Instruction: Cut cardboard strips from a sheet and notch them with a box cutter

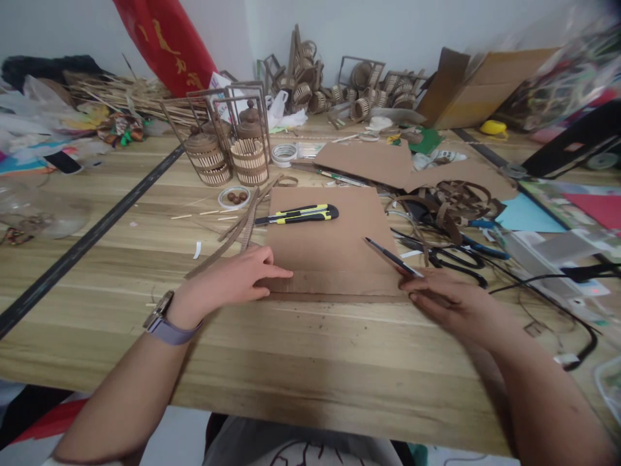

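A flat brown cardboard sheet (330, 249) lies before me, with a narrow cardboard strip (334, 283) along its near edge. My left hand (237, 275), a watch on its wrist, rests at the sheet's near left corner; its index finger is stretched over the strip and the thumb is apart. In my right hand (449, 301) is a dark pen (392, 255), its tip pointing up and left over the sheet. The right fingers are at the near right corner; whether they also touch the cardboard I cannot tell. A black and yellow utility knife (303, 214) lies across the sheet's far part.
Scissors (458, 259) and a heap of brown strips (456, 204) lie to the right, among cables. Small slatted wooden buckets (250, 162) stand at the back left, near a tape roll (284, 154) and a dish of brown beads (233, 197). A cardboard box (485, 84) stands behind.
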Motion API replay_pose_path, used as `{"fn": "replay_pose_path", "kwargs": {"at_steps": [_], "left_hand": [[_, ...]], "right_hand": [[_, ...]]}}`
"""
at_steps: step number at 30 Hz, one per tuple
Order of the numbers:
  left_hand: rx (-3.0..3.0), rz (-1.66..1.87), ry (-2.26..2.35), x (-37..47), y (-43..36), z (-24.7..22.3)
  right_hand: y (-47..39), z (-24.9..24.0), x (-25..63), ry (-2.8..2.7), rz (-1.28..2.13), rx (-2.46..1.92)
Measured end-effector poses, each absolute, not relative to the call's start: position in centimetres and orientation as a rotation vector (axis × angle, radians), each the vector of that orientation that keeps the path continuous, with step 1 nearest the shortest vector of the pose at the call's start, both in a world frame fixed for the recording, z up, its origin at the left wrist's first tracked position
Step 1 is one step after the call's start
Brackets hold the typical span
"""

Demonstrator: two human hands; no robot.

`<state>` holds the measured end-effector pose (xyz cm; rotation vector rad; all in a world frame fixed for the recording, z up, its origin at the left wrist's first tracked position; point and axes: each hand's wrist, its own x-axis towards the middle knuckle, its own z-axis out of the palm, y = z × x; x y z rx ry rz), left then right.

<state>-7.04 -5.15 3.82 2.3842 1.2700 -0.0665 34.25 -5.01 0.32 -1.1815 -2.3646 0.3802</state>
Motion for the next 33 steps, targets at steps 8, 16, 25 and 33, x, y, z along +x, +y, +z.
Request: {"fn": "replay_pose_path", "kwargs": {"at_steps": [8, 16, 25, 33], "left_hand": [[2.393, -0.078, 1.272, -7.09, -5.19, 3.78], [2.414, -0.017, 1.241, -7.35, -5.16, 3.28], [2.403, -0.041, 1.249, -7.31, -5.18, 3.39], [2.440, -0.024, 1.243, -7.35, -5.18, 3.22]], "right_hand": [[-5.09, 0.56, 34.23, -2.367, 0.411, -1.208], [-5.06, 0.51, 34.14, -2.382, 0.345, -1.147], [-5.09, 0.63, 34.23, -2.372, 0.364, -1.139], [-5.07, 0.49, 34.28, -2.367, 0.392, -1.167]]}}
